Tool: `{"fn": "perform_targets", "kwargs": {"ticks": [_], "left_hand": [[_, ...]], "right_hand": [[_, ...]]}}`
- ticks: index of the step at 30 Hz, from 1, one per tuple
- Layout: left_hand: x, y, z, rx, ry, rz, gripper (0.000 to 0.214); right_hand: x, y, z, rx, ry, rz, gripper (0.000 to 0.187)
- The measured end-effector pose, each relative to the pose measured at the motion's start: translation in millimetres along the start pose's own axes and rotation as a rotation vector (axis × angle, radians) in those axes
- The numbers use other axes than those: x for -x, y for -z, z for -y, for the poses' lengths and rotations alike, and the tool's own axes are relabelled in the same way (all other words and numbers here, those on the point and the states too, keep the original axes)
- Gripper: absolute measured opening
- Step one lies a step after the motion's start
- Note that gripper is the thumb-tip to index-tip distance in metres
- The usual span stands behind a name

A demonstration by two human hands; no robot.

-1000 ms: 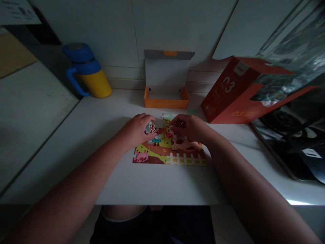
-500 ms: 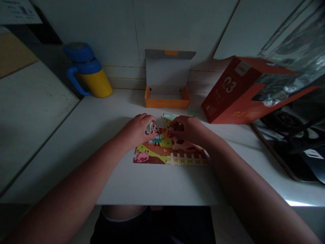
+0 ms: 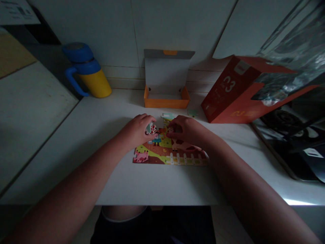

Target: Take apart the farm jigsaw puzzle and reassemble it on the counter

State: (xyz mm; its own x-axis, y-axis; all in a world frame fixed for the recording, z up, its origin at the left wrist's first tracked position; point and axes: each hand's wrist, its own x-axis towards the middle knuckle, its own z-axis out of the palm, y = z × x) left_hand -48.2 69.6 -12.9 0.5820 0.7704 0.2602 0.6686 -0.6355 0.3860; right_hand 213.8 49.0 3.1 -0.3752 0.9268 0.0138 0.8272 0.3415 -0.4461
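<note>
A partly joined jigsaw puzzle (image 3: 156, 157) with a farm picture lies flat on the white table: a pink pig, a cow, a white fence and a figure in a blue-green skirt show. My left hand (image 3: 138, 130), at the puzzle's upper left, is closed round a few loose puzzle pieces (image 3: 151, 128) held on edge. Over the puzzle's upper middle, my right hand (image 3: 186, 128) has thumb and fingers curled down on a puzzle piece (image 3: 171, 129), which they partly cover. The hand and wrist hide the puzzle's upper right part.
Behind the puzzle stands an opened orange box (image 3: 167, 103), its lid up. A pale green puzzle piece (image 3: 193, 113) lies to its right. The blue and yellow jug (image 3: 95, 79) is at the back left. A large red box (image 3: 228, 98) with clear plastic (image 3: 279, 91) on it stands right.
Both hands stay nearly in place. My right thumb and fingers have shifted slightly at the puzzle piece. The whole view has moved a little.
</note>
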Motion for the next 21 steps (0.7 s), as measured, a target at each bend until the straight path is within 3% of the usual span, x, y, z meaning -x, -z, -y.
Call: {"fn": "perform_targets", "kwargs": {"ticks": [8, 12, 21], "left_hand": [[-1, -0.2, 0, -0.009, 0.006, 0.005, 0.042], [0, -0.3, 0, -0.003, 0.006, 0.003, 0.042], [1, -2.0, 2, 0.009, -0.007, -0.013, 0.04]], "right_hand": [[1, 2, 0, 0.083, 0.067, 0.032, 0.037], [1, 3, -9, 0.15, 0.104, 0.017, 0.027], [-5, 4, -30, 0.166, 0.182, -0.046, 0.028]]}}
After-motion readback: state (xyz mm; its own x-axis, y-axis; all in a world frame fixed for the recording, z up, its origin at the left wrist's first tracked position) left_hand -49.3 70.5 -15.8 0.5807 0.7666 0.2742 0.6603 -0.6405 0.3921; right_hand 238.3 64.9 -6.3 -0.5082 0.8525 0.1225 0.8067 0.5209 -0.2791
